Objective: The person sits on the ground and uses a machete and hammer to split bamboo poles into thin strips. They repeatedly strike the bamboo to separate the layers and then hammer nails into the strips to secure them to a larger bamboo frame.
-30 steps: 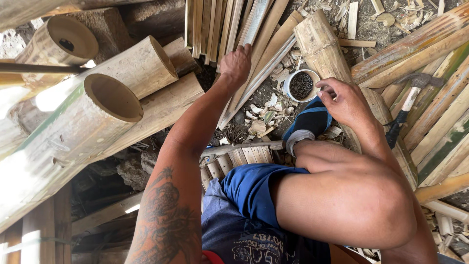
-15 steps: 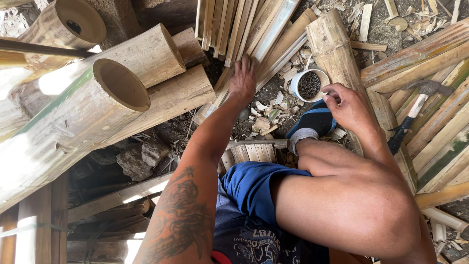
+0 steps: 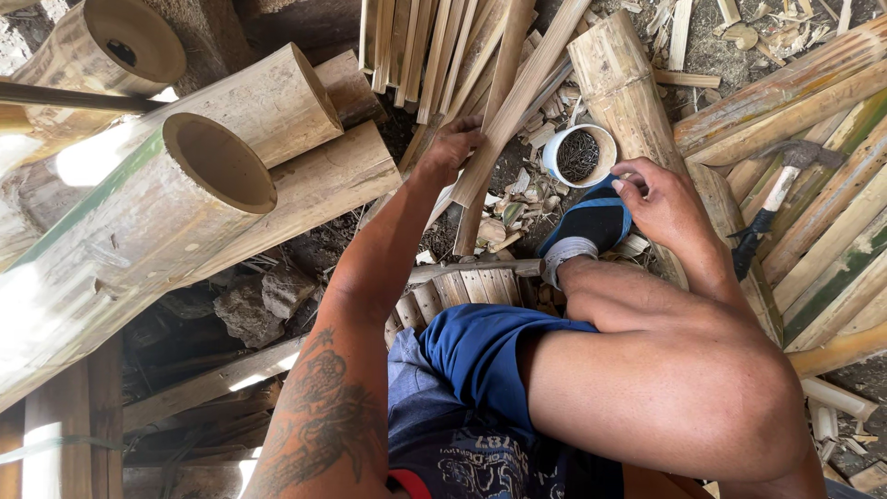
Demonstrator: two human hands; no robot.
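3 big bamboo culms at left, cut ends hollow. 1 split bamboo slat: left hand curled around it, gripping. 1 white cup of nails beside right hand, fingers loosely bent, pinching something too small to tell. 1 hammer far right.

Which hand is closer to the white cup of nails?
The right hand, just right of the white cup by the foot. The left hand is farther left, gripping a bamboo slat.
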